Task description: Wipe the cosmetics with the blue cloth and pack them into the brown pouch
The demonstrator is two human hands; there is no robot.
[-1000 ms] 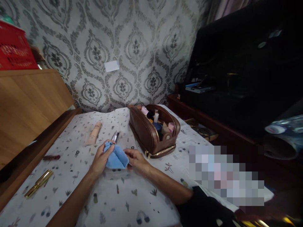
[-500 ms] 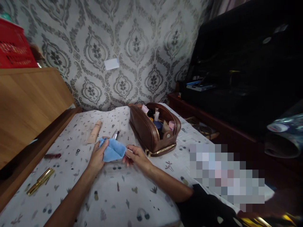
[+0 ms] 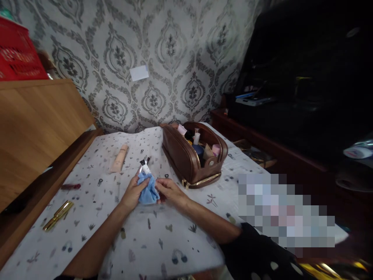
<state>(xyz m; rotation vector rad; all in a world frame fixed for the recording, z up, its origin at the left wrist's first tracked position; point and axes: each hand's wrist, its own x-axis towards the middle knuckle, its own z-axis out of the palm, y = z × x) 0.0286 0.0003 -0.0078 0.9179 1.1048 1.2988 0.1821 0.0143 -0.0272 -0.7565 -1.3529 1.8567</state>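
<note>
My left hand [image 3: 131, 193] is closed around a blue cloth [image 3: 148, 191] above the patterned tablecloth [image 3: 163, 237]. My right hand [image 3: 169, 191] pinches a small item wrapped in the same cloth; a white tip of it [image 3: 145, 168] sticks out at the top. Whether that tip belongs to the silver tube [image 3: 145, 162] lying just behind is unclear. An open brown leather cosmetic bag [image 3: 189, 159] stands just to the right of my hands, with several small bottles and tubes in it.
A beige tube [image 3: 119, 158] lies further back on the left. A dark red lipstick [image 3: 70, 186] and a gold case [image 3: 58, 215] lie near the left edge. A wooden board [image 3: 35, 128] leans at left. Dark furniture [image 3: 291, 97] fills the right.
The cloth was spread wider between my hands; now it is bunched tighter around the small item, and a white tip shows above it. The view has shifted slightly.
</note>
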